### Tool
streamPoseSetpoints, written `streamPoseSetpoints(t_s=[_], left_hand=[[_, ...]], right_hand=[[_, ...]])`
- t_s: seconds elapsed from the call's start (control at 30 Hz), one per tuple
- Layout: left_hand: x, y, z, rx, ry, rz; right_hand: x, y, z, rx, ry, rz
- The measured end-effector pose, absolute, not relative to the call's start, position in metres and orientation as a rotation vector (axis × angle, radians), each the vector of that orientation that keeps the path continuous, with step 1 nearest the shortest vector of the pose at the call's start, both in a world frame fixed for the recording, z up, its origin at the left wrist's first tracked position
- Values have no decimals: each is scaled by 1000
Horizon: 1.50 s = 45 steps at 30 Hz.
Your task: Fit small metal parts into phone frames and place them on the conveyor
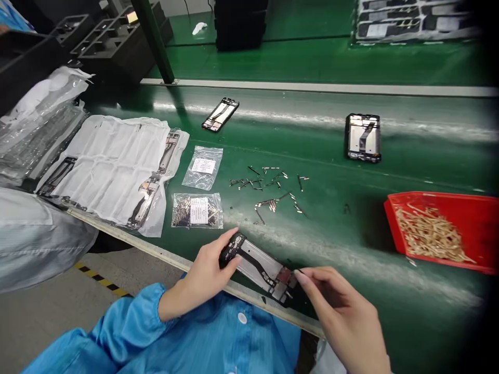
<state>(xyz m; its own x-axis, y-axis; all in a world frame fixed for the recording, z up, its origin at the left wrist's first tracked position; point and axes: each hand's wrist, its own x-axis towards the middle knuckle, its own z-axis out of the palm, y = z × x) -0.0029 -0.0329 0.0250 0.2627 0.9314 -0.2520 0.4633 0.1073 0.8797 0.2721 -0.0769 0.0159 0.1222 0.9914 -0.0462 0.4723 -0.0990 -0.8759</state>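
We log the left hand (206,272) gripping a phone frame (259,267), the right hand (337,306) pinching its end, and many metal strips (429,236) in the red tray (460,218).

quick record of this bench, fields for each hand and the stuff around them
left hand: left hand grips one end of a phone frame
right hand: right hand touches the frame's far end
loose parts: small metal parts scattered on the green bench
tray: red tray heaped with brass-coloured parts
bags: labelled plastic bag beside the loose parts
other frames: two phone frames further along the bench
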Motion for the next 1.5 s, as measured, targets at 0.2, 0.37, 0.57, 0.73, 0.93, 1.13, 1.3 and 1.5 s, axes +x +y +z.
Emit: streamPoseSetpoints(t_s=[0.2,0.37,0.57,0.73,0.93,1.13,1.3,1.5], left_hand=[[-12,-51,29,2182,1426,416],[-7,-37,22,2354,1077,239],[-6,-33,14,2294,1080,217],[-7,-34,14,2285,1082,208],[-7,-33,12,2280,1088,201],[-6,-33,13,2287,1078,209],[-3,-21,13,2369,900,216],[-8,-10,14,2357,675,454]], right_hand=[[263,-80,2,-1708,-1505,957],[267,-76,0,-1696,-1651,979],[268,-75,-3,-1694,-1674,1000],[269,-75,0,-1696,-1676,1032],[269,-77,0,-1723,-1679,1031],[265,-78,-2,-1689,-1756,902],[260,-84,-5,-1664,-1867,674],[254,-96,8,-1707,-1638,888]])
